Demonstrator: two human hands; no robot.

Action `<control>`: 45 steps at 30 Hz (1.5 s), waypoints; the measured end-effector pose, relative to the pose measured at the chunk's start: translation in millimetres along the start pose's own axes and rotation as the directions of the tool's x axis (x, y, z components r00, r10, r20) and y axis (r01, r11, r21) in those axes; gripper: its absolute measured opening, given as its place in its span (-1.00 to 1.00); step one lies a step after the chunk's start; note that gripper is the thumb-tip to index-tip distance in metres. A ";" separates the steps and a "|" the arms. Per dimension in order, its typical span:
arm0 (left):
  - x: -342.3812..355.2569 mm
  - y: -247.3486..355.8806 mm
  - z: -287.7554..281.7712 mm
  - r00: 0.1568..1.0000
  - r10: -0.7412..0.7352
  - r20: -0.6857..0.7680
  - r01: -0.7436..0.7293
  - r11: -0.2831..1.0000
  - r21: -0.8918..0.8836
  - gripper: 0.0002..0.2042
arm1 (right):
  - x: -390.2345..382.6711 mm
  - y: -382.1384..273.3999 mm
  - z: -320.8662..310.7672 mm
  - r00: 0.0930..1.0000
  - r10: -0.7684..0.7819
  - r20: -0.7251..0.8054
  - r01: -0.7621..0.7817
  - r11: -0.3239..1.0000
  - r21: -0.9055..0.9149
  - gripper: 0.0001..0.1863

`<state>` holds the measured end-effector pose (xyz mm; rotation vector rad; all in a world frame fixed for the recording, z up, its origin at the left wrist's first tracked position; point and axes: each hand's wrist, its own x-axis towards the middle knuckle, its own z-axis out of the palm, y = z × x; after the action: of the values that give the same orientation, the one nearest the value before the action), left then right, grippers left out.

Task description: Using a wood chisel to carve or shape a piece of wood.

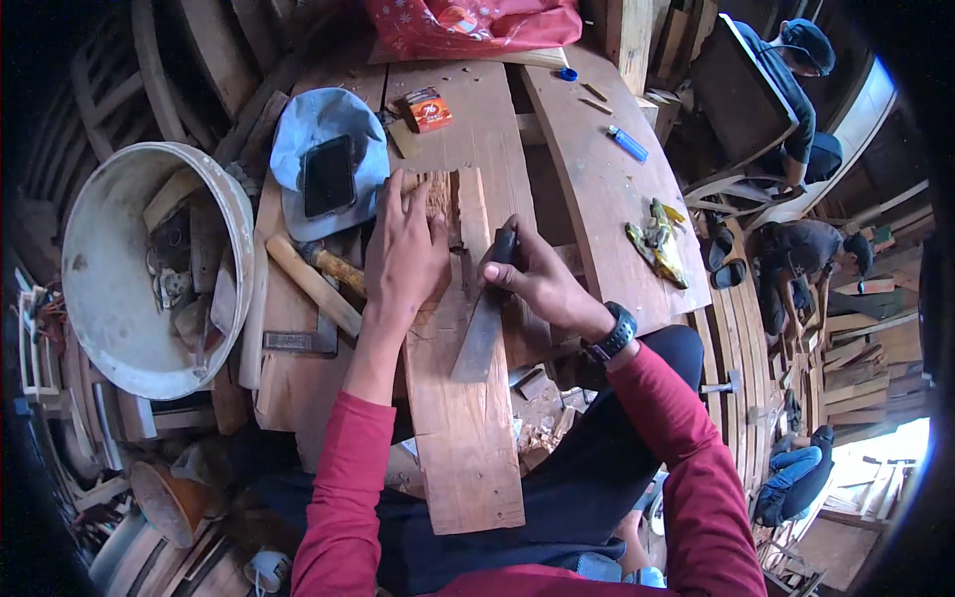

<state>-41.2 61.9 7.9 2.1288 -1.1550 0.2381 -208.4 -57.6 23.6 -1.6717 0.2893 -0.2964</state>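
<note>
A long wooden board [463, 458] runs from the workbench toward my lap, its far end rough, with a lengthwise split or groove. My left hand [408, 249] lies on the far left part of the board, fingers stretched forward and holding nothing. In my right hand [542, 279] is a broad-bladed tool [479, 343] with a dark handle, like a wide chisel. Its flat grey blade points back toward me and lies over the board; whether it touches the wood I cannot tell. My right fingers and thumb wrap the handle, beside the board's right edge.
Left stands a large white bucket [99, 328] of offcuts. A blue cap [288, 124] with a phone [328, 176], wooden tool handles [316, 286], a small red box [428, 107], a blue lighter [627, 143] and yellow-green peels [657, 244] lie on the bench. Several people work at right.
</note>
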 end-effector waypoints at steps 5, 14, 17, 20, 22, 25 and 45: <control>-0.2 1.8 -3.6 0.999 0.020 0.038 -0.020 1.000 -0.008 -0.56 | 5.5 -15.8 -11.8 0.990 -0.114 -0.089 0.131 0.967 0.219 -0.66; 0.8 5.2 -8.3 0.998 0.055 0.025 -0.055 0.998 -0.001 -0.57 | 4.7 -21.5 -10.2 0.994 -0.061 -0.090 0.085 0.952 0.295 -0.66; 0.0 1.8 -6.0 0.999 0.024 0.026 -0.025 0.999 0.034 -0.57 | 2.2 -16.6 1.8 0.992 -0.080 -0.099 0.109 0.937 0.331 -0.65; -1.8 3.9 -6.0 0.999 -0.013 0.045 0.011 0.998 0.058 -0.58 | -1.8 -21.8 -2.2 0.998 -0.045 -0.041 0.056 0.946 0.321 -0.66; -0.8 2.2 -1.6 1.000 0.007 0.018 -0.007 1.000 0.023 -0.61 | 0.7 -27.0 -3.8 0.984 -0.122 -0.127 0.158 0.932 0.326 -0.69; -0.6 -5.1 2.9 0.999 0.035 -0.025 -0.034 0.999 0.028 -0.64 | -2.7 -19.2 2.3 0.985 -0.097 -0.140 0.137 0.939 0.316 -0.69; -0.4 -10.7 7.6 0.999 0.038 -0.037 -0.035 0.996 0.079 -0.64 | -11.1 -23.0 6.4 0.996 0.063 0.065 -0.083 0.920 0.383 -0.70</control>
<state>-34.1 61.1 -3.1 2.1630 -1.1805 0.3448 -216.0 -45.0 45.4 -1.2740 0.2367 -0.2359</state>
